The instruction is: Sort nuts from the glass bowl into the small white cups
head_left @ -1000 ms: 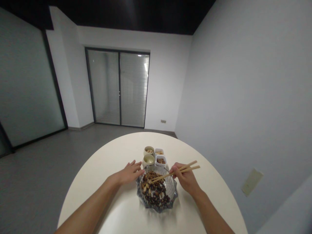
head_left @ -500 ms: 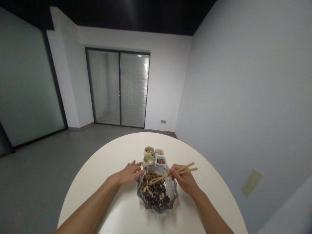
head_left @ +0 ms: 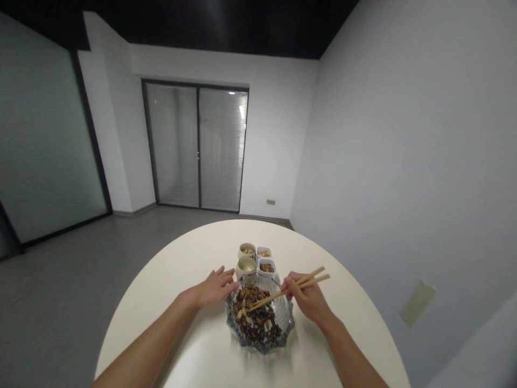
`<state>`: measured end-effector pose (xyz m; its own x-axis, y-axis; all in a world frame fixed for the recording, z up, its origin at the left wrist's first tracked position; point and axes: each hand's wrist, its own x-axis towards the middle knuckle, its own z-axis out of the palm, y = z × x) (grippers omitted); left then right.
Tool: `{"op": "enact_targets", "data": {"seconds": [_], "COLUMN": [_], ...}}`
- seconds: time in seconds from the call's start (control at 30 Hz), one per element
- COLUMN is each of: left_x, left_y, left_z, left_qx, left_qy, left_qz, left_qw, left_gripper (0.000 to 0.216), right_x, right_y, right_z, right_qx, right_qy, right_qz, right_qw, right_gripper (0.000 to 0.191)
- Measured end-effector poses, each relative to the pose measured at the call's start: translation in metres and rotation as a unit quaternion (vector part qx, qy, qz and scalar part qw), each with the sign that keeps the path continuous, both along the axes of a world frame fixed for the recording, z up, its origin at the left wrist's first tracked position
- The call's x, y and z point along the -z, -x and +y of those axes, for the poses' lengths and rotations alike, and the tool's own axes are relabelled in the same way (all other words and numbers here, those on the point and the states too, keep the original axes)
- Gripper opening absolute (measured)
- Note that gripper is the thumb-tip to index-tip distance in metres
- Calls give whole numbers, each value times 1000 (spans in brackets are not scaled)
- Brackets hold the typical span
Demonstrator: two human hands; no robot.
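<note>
The right hand [head_left: 304, 294] pinches slim tan wooden chopsticks [head_left: 270, 299] (likely light, stiff, best held mid-shaft), the left hand [head_left: 214, 286], fingers spread, beside a scalloped clear-glass bowl [head_left: 282, 310].

Well beyond my fingers [head_left: 229, 279] I see dark-framed glass doors [head_left: 180, 145], far to my fingers' left a frosted panel [head_left: 44, 145], and to their right a pale plate [head_left: 418, 304] on the white wall [head_left: 396, 145].

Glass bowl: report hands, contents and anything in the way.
Right hand holding chopsticks, tips inside the glass bowl. Left hand spread at bowl's left rim. Brown and dark pieces inside. Four small containers beyond, not blocking.
</note>
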<state>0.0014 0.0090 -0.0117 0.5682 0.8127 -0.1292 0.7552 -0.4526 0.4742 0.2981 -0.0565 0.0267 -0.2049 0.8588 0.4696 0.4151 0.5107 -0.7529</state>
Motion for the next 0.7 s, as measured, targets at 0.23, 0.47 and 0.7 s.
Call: {"op": "enact_targets", "data": {"seconds": [0.23,0.47,0.7], "left_x": [1,-1,-3], "left_y": [1,0,1], "left_z": [2,0,-2], "left_qx": [1,-4,0], "left_qy": [-5,1,-3], "left_qz": [0,-1,4], "left_qw": [1000,1000,1000], "left_gripper": [65,65,65], "right_x": [-3,-2,-4], "right_y": [2,0,-2], "right_z": [-2,-2,0], "right_qx": [-1,6,39], "right_qy": [-1,-12,-41], "right_qz": [-9,9,5], "right_qw": [1000,1000,998], "right_gripper": [51,52,51]}}
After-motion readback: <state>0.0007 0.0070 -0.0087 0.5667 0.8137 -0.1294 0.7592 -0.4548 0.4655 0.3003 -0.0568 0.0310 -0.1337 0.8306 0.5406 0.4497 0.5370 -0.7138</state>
